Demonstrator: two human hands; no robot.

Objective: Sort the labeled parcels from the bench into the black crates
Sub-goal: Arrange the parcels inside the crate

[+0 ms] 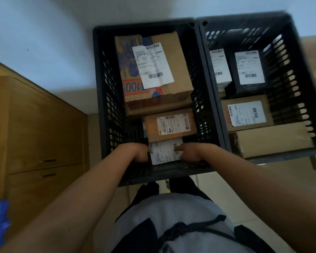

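Two black crates sit side by side against a pale wall. Left hand (141, 152) and right hand (187, 152) pinch a white parcel (164, 152) inside the left crate (106, 99).

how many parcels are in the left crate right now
3 visible in the left crate: the large printed box at the far end, a small brown box in the middle, and the white-labelled parcel held nearest. Others may lie underneath.
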